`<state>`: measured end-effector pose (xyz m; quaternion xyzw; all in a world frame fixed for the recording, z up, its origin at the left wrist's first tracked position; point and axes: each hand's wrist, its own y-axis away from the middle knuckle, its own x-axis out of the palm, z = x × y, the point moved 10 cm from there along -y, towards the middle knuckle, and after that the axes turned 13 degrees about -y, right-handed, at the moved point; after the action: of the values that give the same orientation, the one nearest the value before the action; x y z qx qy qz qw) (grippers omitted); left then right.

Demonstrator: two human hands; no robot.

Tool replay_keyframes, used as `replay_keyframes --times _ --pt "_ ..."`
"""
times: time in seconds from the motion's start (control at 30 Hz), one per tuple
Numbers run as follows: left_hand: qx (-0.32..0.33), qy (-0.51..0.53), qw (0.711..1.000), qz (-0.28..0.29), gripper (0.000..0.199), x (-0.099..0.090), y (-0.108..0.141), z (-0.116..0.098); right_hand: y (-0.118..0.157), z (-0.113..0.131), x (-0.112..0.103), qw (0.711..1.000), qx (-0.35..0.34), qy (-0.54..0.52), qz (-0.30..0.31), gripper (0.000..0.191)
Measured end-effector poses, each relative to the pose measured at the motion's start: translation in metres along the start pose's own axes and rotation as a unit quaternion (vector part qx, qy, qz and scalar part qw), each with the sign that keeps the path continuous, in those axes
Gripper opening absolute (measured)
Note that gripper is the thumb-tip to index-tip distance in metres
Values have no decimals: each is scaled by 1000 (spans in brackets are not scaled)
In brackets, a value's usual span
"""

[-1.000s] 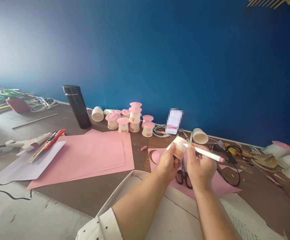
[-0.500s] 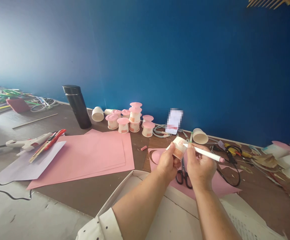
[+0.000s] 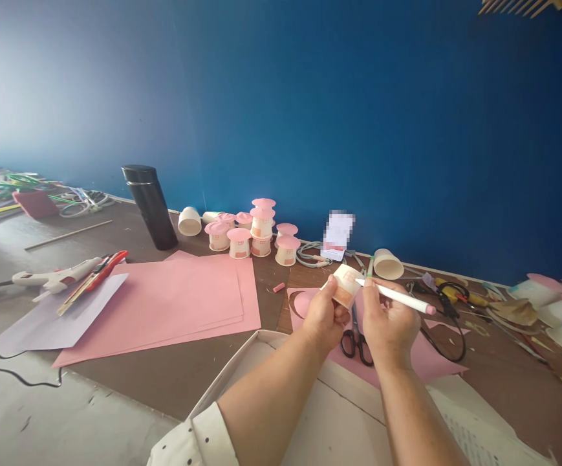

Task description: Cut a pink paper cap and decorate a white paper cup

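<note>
A small white paper cup [image 3: 347,277] with an orange-pink patch and a window drawn on its side is gripped in my left hand [image 3: 326,317], tilted. My right hand [image 3: 391,323] closes around a white marker [image 3: 401,298] with a pink end, its tip at the cup's side by the window lines. Beneath my hands lie black-handled scissors [image 3: 357,346] on pink paper [image 3: 426,359]. The marker's pink cap [image 3: 279,287] rests on the table to the left. Farther back, several finished-looking cups with pink paper roofs [image 3: 261,223] stand grouped, some stacked.
Pink sheets [image 3: 178,304] lie at left, with a red utility knife [image 3: 99,275] and a glue gun [image 3: 57,277] near them. A black flask [image 3: 151,207] stands by the blue wall. A phone [image 3: 337,236] leans behind my hands. An open box [image 3: 242,375] is under my forearms.
Both hands stay almost in place. The cup has shifted very slightly, and the marker tip remains at its side.
</note>
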<state>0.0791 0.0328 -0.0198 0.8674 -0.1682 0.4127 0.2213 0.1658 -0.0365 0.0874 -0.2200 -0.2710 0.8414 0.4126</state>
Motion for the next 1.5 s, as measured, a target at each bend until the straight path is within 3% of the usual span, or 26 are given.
replay_keyframes --times 0.43,0.57,0.7,0.8,0.87,0.97,1.07,1.2,1.33,1.43,1.5 --pt "-5 15 1000 -3 23 0 1 -1 1 -3 2 1000 17 -17 7 23" --pt "-24 50 998 0 22 -1 0 1 1 -2 2 995 29 -91 11 29" --pt "-48 91 994 21 20 1 0 1 -1 -11 -4 981 72 -176 -26 37" --pt "-66 105 992 36 21 3 2 0 -1 -40 -4 956 156 -240 -68 44" --pt "-80 112 989 53 22 6 3 1 4 -67 9 914 244 -318 -68 46" --pt "-96 124 984 84 25 12 4 4 15 -88 41 843 352 -406 8 50" --pt "-95 125 983 95 26 14 7 3 25 -82 65 793 388 -460 101 53" --pt "-102 129 981 100 35 17 9 4 28 -67 73 785 376 -464 165 58" --pt "-109 127 978 121 42 21 10 7 25 -70 68 782 376 -480 127 47" --pt "-89 105 983 121 45 20 8 9 27 -78 67 765 395 -498 101 40" --pt "-65 75 989 108 46 17 6 10 28 -84 65 770 398 -491 82 40"
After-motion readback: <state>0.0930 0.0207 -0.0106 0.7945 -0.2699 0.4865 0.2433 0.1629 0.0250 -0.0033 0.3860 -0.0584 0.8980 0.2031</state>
